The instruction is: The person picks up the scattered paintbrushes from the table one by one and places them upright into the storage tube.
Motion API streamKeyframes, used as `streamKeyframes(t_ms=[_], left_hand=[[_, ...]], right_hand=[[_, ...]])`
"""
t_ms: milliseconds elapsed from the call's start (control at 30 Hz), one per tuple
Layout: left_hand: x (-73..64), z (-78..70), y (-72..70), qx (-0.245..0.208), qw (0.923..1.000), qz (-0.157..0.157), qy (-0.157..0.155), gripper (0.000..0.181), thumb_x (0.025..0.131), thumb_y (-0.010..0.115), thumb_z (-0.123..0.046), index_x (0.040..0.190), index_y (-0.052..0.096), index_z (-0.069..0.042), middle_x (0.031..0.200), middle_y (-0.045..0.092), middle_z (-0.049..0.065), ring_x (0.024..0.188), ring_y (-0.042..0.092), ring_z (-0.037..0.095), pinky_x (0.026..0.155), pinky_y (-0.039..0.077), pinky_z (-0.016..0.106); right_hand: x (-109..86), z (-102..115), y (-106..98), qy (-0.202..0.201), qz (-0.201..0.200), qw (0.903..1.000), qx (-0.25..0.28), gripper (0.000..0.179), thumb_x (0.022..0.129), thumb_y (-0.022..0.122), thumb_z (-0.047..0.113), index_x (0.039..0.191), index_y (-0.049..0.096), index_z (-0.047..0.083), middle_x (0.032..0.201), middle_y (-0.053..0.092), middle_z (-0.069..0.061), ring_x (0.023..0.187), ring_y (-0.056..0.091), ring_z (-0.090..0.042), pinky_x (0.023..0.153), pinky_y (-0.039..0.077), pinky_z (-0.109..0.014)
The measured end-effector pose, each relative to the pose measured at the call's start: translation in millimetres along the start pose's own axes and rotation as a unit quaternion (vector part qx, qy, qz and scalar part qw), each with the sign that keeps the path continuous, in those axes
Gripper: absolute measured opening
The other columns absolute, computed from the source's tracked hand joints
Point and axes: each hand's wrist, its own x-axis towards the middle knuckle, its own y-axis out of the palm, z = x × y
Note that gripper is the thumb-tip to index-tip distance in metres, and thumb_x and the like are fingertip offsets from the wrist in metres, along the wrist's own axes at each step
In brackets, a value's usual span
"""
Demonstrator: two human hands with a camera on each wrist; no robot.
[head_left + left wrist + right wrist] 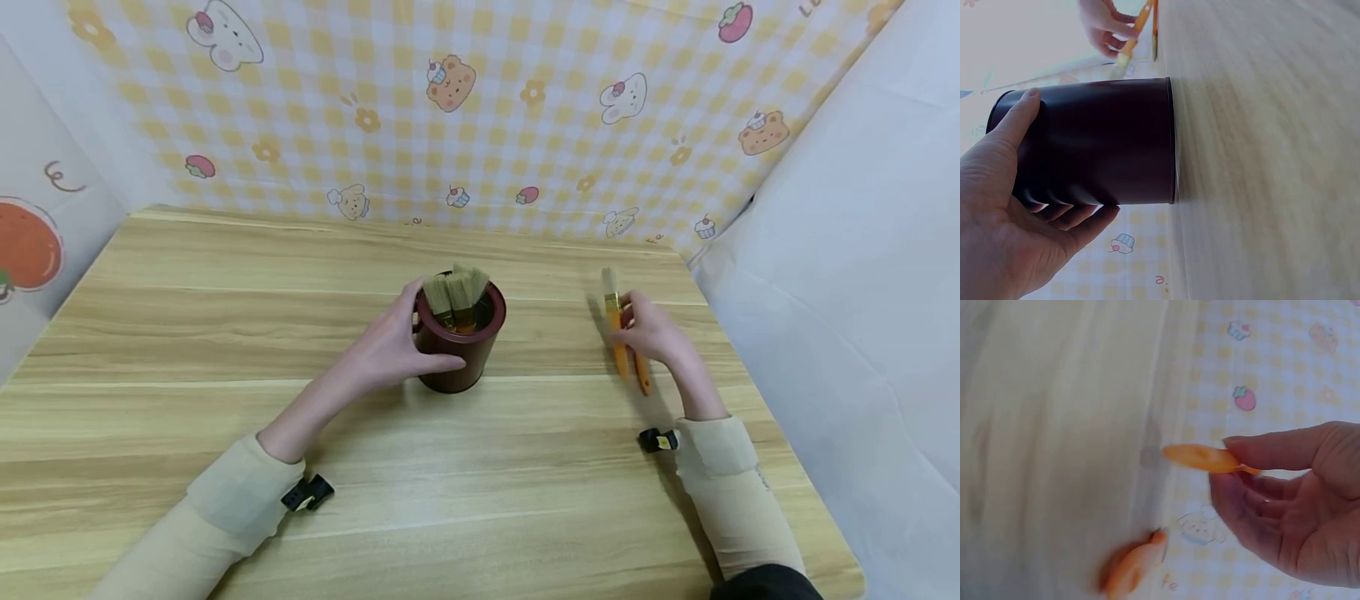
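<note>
A dark maroon cylindrical pot [455,365] stands upright on the wooden table, with several bristle paintbrushes [459,293] in it, bristles up. My left hand [386,343] grips its side, thumb across the front and fingers round the back. To the right, my right hand [657,331] pinches the orange handle of a paintbrush [613,312], bristles pointing to the far side. In the right wrist view its handle [1200,457] sits between thumb and fingertips. Another orange handle [642,375] lies on the table below that hand, its other end hidden by the hand.
The wood-grain table [480,475] ends at a yellow checked cloth backdrop [480,133] with cartoon prints. White cloth walls [847,292] rise at the right and left. Small black devices [658,440] are strapped at both sleeve cuffs.
</note>
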Motion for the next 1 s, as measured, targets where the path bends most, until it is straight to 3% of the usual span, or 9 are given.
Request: streamKeyframes(t_ms=[200, 533, 700, 833, 1000], left_hand=[[0.7, 0.8, -0.3, 0.0, 1.0, 0.001, 0.003, 0.115, 0.072, 0.093, -0.046, 0.161, 0.021, -0.027, 0.156, 0.044, 0.007, 0.145, 0.048, 0.035, 0.118, 0.043, 0.056], [0.8, 0.0, 0.3, 0.01, 0.9999, 0.0, 0.006, 0.115, 0.073, 0.093, -0.045, 0.161, 0.02, -0.028, 0.156, 0.044, 0.007, 0.145, 0.048, 0.034, 0.118, 0.043, 0.056], [1.1, -0.1, 1.6, 0.014, 0.9998, 0.001, 0.012, 0.115, 0.074, 0.092, -0.045, 0.162, 0.02, -0.027, 0.157, 0.043, 0.007, 0.147, 0.045, 0.032, 0.119, 0.041, 0.056], [0.9, 0.0, 1.7, 0.011, 0.9999, -0.001, 0.011, 0.115, 0.074, 0.092, -0.045, 0.161, 0.02, -0.026, 0.157, 0.043, 0.007, 0.147, 0.045, 0.033, 0.119, 0.042, 0.056], [-0.5, -0.6, 0.4, -0.002, 1.0, -0.001, 0.005, 0.115, 0.074, 0.093, -0.044, 0.161, 0.021, -0.026, 0.156, 0.043, 0.008, 0.146, 0.047, 0.035, 0.118, 0.043, 0.055]], right_hand=[[-5.4, 17, -4, -0.009, -0.062, 0.995, 0.078, 0.067, 0.094, 0.067, 0.0, 0.147, 0.028, -0.01, 0.11, 0.051, -0.021, 0.088, 0.063, -0.025, 0.072, 0.065, -0.037], [-15.3, 44, -10, -0.032, -0.14, 0.9803, 0.136, 0.07, 0.095, 0.069, 0.004, 0.15, 0.026, -0.003, 0.116, 0.05, -0.016, 0.095, 0.058, -0.018, 0.07, 0.063, -0.022], [-21.5, 60, -11, -0.054, -0.193, 0.9687, 0.146, 0.07, 0.095, 0.071, 0.008, 0.15, 0.027, 0.001, 0.114, 0.049, -0.006, 0.095, 0.058, -0.01, 0.068, 0.06, -0.016], [-26.2, 83, -11, -0.088, -0.238, 0.9471, 0.197, 0.062, 0.093, 0.073, 0.008, 0.14, 0.033, 0.01, 0.109, 0.049, 0.003, 0.092, 0.061, -0.005, 0.069, 0.061, -0.018], [-32.2, 119, -5, -0.17, -0.286, 0.8984, 0.286, 0.051, 0.091, 0.074, 0.002, 0.128, 0.042, 0.016, 0.1, 0.056, 0.002, 0.086, 0.064, -0.011, 0.069, 0.064, -0.024]])
